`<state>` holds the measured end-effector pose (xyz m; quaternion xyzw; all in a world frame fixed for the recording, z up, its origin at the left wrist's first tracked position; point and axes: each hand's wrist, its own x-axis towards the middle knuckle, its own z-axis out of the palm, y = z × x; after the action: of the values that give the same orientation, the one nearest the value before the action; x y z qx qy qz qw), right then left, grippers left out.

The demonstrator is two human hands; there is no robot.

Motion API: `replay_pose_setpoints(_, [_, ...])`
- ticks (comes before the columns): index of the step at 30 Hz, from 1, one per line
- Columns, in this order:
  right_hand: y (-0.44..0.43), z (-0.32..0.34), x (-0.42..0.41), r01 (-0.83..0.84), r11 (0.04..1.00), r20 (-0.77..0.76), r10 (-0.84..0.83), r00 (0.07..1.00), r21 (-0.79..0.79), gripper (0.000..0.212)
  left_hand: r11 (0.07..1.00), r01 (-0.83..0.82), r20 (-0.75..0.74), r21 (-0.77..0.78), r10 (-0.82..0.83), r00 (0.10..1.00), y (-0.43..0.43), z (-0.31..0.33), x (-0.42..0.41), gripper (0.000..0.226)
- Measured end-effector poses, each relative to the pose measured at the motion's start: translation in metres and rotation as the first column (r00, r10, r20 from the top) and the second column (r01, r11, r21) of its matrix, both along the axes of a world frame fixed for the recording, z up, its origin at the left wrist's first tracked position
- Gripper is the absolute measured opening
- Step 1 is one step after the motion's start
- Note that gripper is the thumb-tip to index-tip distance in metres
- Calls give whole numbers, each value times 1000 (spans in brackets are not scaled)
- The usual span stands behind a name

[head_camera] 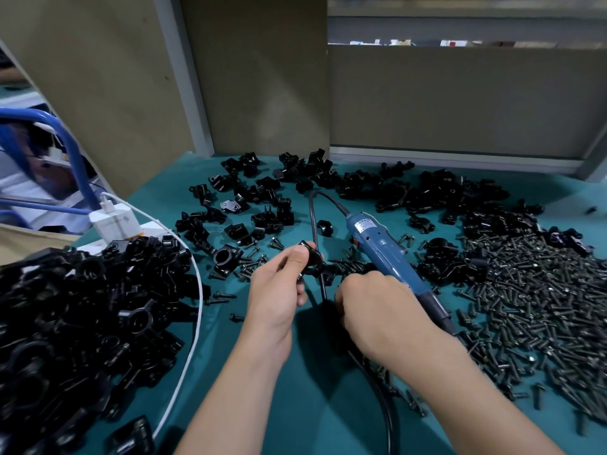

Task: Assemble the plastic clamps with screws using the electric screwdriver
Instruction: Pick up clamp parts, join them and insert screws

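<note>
Likely picking screw. Pinching clamp (310, 261) in left hand (279, 285) over table (295, 389) middle; curling right hand (377, 307) over screws (353, 267) beside electric screwdriver (382, 249), grasp impossible to tell. Next: seat screw squarely, drive.

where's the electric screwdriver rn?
Head view, right of centre: the electric screwdriver slants against the right hand, between the clamp held by the left hand and the screw pile.

- Dim, cool light from above; picture dark overall.
- Soft shadow on the table (328, 415) at centre.
- Small glints on the screws (542, 307).
- Straight lines bow near edges; corners soft.
</note>
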<state>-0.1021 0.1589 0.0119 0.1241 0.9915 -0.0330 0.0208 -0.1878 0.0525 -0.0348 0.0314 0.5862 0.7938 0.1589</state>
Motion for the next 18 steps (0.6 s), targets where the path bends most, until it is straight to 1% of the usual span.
replay_pose_setpoints(2, [7,-2,-2,33,998,-50,-36,998,-53,10,1000,-3,-2,-6,3,1000,0,0,0,23])
replay_pose_setpoints(5, [20,-1,-5,100,965,-139,-136,981,-242,14,1000,-3,-20,-21,2,1000,-1,0,0,24])
replay_pose_setpoints(8, [31,1,-5,92,912,-200,-185,962,-400,18,999,5,-23,-38,-6,1000,0,0,1,24])
replay_pose_setpoints(12, [31,0,-7,66,893,-236,-188,953,-446,24,998,14,-40,-67,-16,999,2,-3,2,20])
replay_pose_setpoints(15, [36,7,-8,74,844,-197,-208,958,-531,28,997,7,-48,-72,-10,999,3,-4,1,20])
replay_pose_setpoints(18, [36,15,-3,54,849,-142,-150,978,-526,36,997,8,-45,-77,-12,999,4,-5,0,20])
